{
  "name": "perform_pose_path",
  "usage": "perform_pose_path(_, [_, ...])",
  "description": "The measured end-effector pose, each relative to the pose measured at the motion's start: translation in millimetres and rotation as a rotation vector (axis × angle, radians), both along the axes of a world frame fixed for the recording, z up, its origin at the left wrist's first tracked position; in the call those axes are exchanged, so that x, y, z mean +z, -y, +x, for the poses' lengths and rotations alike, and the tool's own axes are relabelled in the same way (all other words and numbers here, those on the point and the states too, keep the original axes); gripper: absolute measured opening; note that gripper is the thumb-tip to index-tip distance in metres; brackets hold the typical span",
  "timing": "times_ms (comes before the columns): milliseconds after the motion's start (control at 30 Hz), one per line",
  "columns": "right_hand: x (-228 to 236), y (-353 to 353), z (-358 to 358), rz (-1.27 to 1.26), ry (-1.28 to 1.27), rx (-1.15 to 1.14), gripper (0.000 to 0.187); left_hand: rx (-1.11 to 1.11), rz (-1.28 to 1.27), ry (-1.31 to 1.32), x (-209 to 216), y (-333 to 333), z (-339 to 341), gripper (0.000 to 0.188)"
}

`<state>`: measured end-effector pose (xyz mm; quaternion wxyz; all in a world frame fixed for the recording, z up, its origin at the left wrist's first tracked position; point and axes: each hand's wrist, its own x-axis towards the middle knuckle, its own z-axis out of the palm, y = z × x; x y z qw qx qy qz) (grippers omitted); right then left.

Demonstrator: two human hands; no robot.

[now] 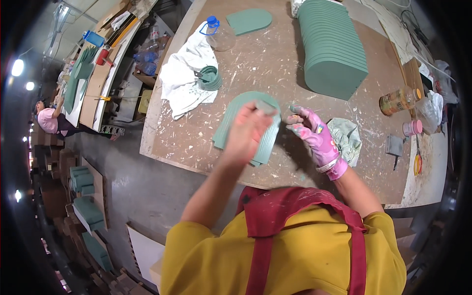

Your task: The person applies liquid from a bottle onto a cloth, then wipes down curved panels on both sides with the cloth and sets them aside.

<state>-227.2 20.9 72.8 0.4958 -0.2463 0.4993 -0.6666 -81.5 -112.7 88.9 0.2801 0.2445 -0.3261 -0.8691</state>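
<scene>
A stack of flat green boards (268, 140) with rounded ends lies near the table's front edge. Over it is my bare left hand (250, 125), slightly blurred, its fingers closed on a small flat grey-green piece (265, 107) whose kind I cannot make out. Just right of the stack hovers my right hand (314, 135) in a pink flowered glove with green-smeared fingertips. Its fingers are loosely curved and apart, and nothing shows between them. Beside the glove lies a crumpled pale cloth (345, 140). A small tub of green paste (210, 78) sits on a white cloth (184, 81) to the left.
A long row of green boards (334, 59) stands at the back right; one board (250, 21) lies at the back. Left of it is a blue-capped clear bottle (222, 38). On the right are a jar (399, 101), a pink-lidded pot (412, 128) and scissors (418, 160).
</scene>
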Motion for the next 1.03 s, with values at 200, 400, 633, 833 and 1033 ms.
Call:
perform_pose_path(200, [-4, 15, 1, -0.003, -0.122, -0.174, 0.048, -0.048, 0.088, -0.095, -18, -41, -26, 0.029])
perform_pose_path(400, [-4, 25, -55, 0.028, -0.251, -0.014, 0.041, 0.164, -1.476, 0.688, -21, 16, 0, 0.038])
perform_pose_path(633, [-21, 62, -79, 0.008, -0.969, 0.228, 0.044, -0.003, -1.723, 1.081, -48, 30, 8, 0.047])
perform_pose_path(833, [4, 82, -74, 0.195, -0.850, 0.271, 0.034, -0.014, -1.680, 1.055, -41, 31, 9, 0.045])
perform_pose_path(1033, [-5, 98, -87, -0.019, -1.127, 0.466, 0.038, -0.022, -1.611, 1.038, -36, 30, 9, 0.046])
